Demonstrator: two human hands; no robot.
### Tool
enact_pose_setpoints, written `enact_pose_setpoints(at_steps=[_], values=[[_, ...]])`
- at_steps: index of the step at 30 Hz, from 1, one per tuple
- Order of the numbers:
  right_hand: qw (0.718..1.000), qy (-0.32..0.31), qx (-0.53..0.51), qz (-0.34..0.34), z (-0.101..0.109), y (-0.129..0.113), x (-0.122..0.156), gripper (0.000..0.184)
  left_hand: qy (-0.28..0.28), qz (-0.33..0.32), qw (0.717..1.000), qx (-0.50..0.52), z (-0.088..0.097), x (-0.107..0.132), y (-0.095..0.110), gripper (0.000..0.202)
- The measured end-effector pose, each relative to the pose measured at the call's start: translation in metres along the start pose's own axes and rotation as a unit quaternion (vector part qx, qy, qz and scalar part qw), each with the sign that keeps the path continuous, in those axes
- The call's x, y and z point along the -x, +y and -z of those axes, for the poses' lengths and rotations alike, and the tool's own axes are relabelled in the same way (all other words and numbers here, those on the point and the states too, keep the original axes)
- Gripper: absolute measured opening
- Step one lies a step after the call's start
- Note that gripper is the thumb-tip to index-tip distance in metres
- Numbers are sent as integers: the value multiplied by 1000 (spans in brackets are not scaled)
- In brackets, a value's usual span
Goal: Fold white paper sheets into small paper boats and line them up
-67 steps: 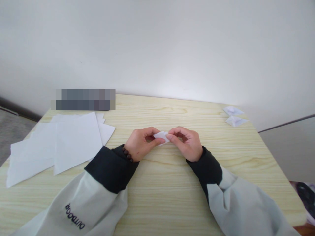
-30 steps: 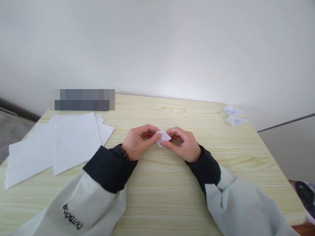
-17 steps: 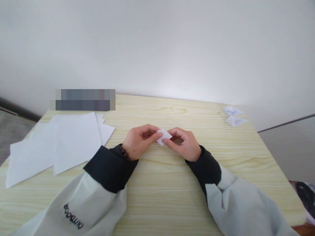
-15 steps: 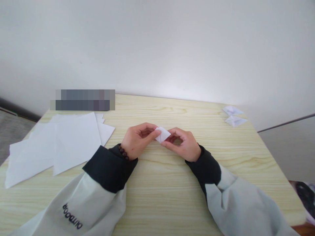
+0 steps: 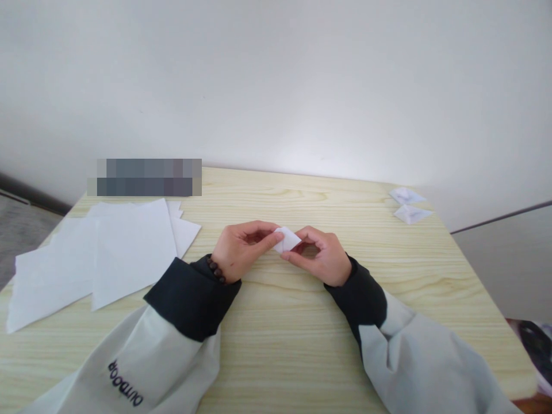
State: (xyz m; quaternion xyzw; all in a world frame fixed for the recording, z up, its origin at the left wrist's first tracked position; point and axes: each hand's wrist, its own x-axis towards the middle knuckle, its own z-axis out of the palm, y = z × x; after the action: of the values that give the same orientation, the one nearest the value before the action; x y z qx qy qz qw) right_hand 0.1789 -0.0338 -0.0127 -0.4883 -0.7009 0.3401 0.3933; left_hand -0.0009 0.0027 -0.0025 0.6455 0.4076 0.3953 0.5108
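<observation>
A small piece of folded white paper (image 5: pixel 288 238) is held between my two hands above the middle of the wooden table (image 5: pixel 276 345). My left hand (image 5: pixel 245 247) pinches its left side, the thumb lying on top and the fingers behind. At the paper's right and lower edge, my right hand (image 5: pixel 321 256) grips with thumb and fingertips. The fingertips behind the paper are partly hidden. A dark bead bracelet (image 5: pixel 216 269) circles my left wrist.
Several loose white paper sheets (image 5: pixel 133 253) overlap on the left of the table. Behind them is a blurred-out dark object (image 5: pixel 146 178). Two folded white paper shapes (image 5: pixel 411 214) lie near the far right corner. A pale wall (image 5: pixel 276 86) rises along the back edge.
The folded paper has turned slightly in my fingers and shows a flatter face with a fold line. Both hands keep their hold, sitting slightly lower in view.
</observation>
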Motion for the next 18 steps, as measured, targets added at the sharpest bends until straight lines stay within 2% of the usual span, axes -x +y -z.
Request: enact_pose_setpoints(at_steps=[4,7,10,18], values=[[999,42,-19,26,-1,1,0,14,-7,-19,999,-37,-1,0,0,19],[997,65,-17,28,-2,2,0,9,-8,-13,999,-32,-1,1,1,25],[997,71,-11,29,-2,2,0,7,-10,-19,1000,-18,-1,1,2,25],[996,61,39,55,0,0,1,7,-18,-37,997,-60,-1,1,-1,19]])
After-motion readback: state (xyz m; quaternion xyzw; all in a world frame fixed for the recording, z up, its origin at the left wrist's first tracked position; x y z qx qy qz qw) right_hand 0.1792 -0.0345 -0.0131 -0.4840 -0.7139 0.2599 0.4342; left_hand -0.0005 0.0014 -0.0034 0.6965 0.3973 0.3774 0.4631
